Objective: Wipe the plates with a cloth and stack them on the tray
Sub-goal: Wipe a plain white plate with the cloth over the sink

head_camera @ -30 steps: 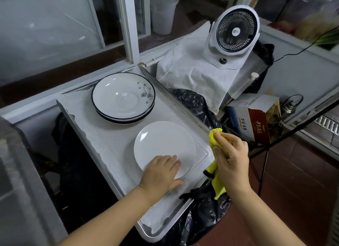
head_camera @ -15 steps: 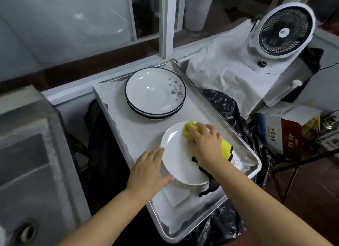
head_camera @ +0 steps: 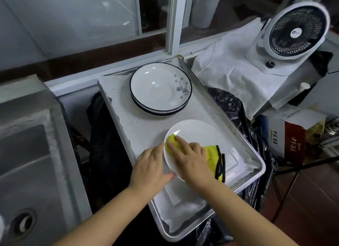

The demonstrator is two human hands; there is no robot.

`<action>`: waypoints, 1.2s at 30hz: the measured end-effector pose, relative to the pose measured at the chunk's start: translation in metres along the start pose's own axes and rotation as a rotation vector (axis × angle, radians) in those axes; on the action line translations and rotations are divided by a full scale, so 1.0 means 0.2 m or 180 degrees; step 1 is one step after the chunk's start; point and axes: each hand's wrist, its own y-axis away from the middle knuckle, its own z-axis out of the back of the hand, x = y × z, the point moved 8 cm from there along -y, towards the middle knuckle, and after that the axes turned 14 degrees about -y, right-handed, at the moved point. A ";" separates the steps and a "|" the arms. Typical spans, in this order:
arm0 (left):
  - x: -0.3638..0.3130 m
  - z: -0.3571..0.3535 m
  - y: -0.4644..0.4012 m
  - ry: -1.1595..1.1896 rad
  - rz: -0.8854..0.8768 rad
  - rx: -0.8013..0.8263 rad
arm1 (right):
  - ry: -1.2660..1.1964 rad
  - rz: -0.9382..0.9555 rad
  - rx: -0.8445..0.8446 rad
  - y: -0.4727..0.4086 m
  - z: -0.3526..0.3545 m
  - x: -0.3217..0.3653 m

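Note:
A plain white plate (head_camera: 198, 134) lies on the metal tray (head_camera: 256, 165), near its right side. My left hand (head_camera: 150, 168) holds the plate's near left rim. My right hand (head_camera: 190, 159) presses a yellow cloth (head_camera: 212, 154) with a black edge flat onto the plate's left half, fingertips pointing to the far left. A stack of black-rimmed plates (head_camera: 160, 89) with a flower print sits at the tray's far end, apart from both hands.
A steel sink (head_camera: 27, 172) lies to the left of the tray. A white fan (head_camera: 293, 29) stands on white sheeting at the far right. A cardboard box (head_camera: 286, 135) and black plastic bags (head_camera: 231, 106) sit right of the tray. A window frame runs behind.
My right hand brought the cloth from beside the tray onto the plate and slid it to the plate's left edge. My left hand shifted from on top of the plate to its rim.

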 end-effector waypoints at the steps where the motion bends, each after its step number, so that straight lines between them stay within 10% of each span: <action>1: 0.00 0.00 0.01 -0.0038 0.0029 0.0071 | -0.0062 -0.0017 -0.0030 0.01 0.00 0.02; 9: 0.38 0.20 0.27 -0.0046 0.0320 -0.0094 | -0.0940 0.0167 -0.0240 0.04 0.09 0.37; 20: 1.83 0.25 1.31 -0.0008 0.2569 0.0397 | -0.1327 0.1688 -0.0144 -0.30 -0.23 1.93; 36: 3.03 -0.93 2.60 0.2154 0.4960 0.1537 | -0.1171 0.1249 0.1056 -0.56 -1.65 2.76</action>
